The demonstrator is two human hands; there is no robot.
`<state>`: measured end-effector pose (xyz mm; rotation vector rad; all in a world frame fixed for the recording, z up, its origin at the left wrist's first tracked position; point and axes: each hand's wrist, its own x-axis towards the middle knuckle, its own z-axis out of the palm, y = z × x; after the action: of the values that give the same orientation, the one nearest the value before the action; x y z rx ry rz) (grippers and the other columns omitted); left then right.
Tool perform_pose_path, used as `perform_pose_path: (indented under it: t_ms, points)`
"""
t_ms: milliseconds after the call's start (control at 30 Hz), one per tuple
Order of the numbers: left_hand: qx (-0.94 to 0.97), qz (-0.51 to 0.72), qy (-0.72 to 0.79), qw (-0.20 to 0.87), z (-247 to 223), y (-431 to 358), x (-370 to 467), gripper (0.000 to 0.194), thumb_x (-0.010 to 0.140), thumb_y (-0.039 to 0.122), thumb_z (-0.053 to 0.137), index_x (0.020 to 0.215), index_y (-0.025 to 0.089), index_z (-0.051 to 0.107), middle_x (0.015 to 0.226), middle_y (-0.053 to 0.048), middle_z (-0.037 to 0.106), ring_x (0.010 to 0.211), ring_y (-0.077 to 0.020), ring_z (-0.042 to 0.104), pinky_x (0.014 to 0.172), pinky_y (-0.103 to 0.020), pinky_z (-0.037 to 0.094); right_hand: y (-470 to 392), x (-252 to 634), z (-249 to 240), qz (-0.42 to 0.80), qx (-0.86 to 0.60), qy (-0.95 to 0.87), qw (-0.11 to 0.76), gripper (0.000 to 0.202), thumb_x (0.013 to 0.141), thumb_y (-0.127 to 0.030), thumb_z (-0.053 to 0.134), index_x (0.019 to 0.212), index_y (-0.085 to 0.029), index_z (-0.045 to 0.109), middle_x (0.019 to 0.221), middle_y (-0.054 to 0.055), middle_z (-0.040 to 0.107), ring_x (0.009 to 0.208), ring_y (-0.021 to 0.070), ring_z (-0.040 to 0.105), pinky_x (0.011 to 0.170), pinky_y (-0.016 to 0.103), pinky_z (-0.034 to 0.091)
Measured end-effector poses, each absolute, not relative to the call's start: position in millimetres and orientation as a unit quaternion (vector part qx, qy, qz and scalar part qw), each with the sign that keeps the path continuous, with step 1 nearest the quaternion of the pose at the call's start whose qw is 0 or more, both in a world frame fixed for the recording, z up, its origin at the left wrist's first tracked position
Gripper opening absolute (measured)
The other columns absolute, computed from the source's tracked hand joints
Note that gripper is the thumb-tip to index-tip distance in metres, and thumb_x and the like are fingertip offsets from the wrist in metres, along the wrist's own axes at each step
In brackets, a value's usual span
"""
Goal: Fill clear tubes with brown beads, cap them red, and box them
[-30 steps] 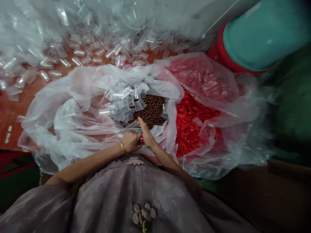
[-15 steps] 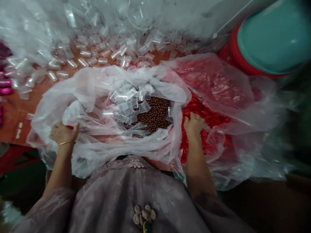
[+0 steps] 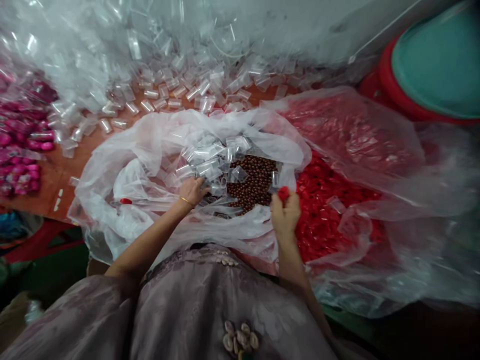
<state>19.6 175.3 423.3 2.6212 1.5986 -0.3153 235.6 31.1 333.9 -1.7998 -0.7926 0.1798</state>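
My left hand (image 3: 192, 192), with a gold bangle at the wrist, reaches to the near edge of a heap of clear plastic tubes (image 3: 208, 169). Its thumb stands apart from the fingers, whose tips touch the heap. Closed around a small red plastic cap (image 3: 284, 193) is my right hand (image 3: 285, 214), between the tubes and a bag of many red caps (image 3: 322, 220). Brown beads (image 3: 253, 181) lie beside the tubes inside an opened, cloudy plastic bag (image 3: 150, 127). One red piece (image 3: 126, 201) rests on the bag's left part.
More clear tubes (image 3: 174, 103) lie scattered along the back of the orange table (image 3: 56, 177). Pink wrapped pieces (image 3: 22, 172) are piled at the left. A teal basin (image 3: 438, 65) sits in a red one at the back right.
My left hand has moved right from the bag's left side to the tubes, leaving a red piece behind. My right hand has come left out of the red caps with one cap. The view has shifted.
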Motion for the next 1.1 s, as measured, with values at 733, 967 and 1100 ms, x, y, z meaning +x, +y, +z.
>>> perform_pose_path:
  t_ms: [733, 967, 1100]
  points:
    - [0.857, -0.062, 0.496, -0.127, 462.6, 180.1, 23.1, 0.038, 0.082, 0.021, 0.045, 0.119, 0.019, 0.056, 0.118, -0.016, 0.054, 0.103, -0.0306, 0.053, 0.084, -0.042, 0.041, 105.0, 148.7, 357.8, 0.264, -0.763, -0.524, 0.271, 0.047, 0.08, -0.048, 0.057, 0.123, -0.03, 0.055, 0.1, 0.003, 0.07, 0.091, 0.0214, 0.065, 0.075, 0.03, 0.047]
    - [0.88, -0.141, 0.454, -0.023, 435.2, 147.7, 32.9, 0.032, 0.087, 0.024, 0.041, 0.112, 0.015, 0.059, 0.1, -0.014, 0.064, 0.094, -0.026, 0.06, 0.076, -0.034, 0.045, 99.9, 163.0, 357.1, 0.271, -0.77, -0.499, 0.291, 0.036, 0.086, -0.049, 0.048, 0.11, -0.026, 0.062, 0.095, 0.003, 0.071, 0.09, 0.0195, 0.065, 0.075, 0.027, 0.046]
    - [0.826, -0.15, 0.543, 0.012, 424.4, 144.7, 40.0, 0.048, 0.089, 0.048, 0.034, 0.091, 0.014, 0.068, 0.09, -0.016, 0.068, 0.09, -0.029, 0.064, 0.075, -0.036, 0.047, 98.4, 183.7, 362.3, 0.234, -0.84, -0.391, 0.295, 0.059, 0.086, -0.053, 0.046, 0.134, -0.02, 0.04, 0.096, 0.008, 0.07, 0.089, 0.0237, 0.065, 0.077, 0.032, 0.047]
